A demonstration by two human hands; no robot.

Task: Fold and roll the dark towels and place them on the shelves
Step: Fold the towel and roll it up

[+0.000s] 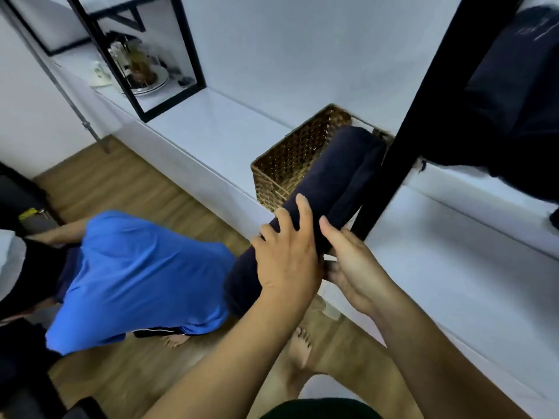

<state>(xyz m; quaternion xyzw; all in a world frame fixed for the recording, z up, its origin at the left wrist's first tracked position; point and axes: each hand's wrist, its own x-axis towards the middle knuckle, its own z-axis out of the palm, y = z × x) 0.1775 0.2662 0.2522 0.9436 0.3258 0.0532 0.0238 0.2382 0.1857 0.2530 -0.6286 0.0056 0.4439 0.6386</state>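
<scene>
A long rolled dark navy towel lies slanted across the middle of the head view, its far end by the wicker basket. My left hand grips it from above near its near end. My right hand cups it from below and the right side. More dark towels sit on the white shelf at the upper right, behind a black shelf post.
Another person in a blue shirt bends low over the wooden floor at the left. A long white ledge runs along the wall, carrying a black frame with plates and decor. My bare feet stand below.
</scene>
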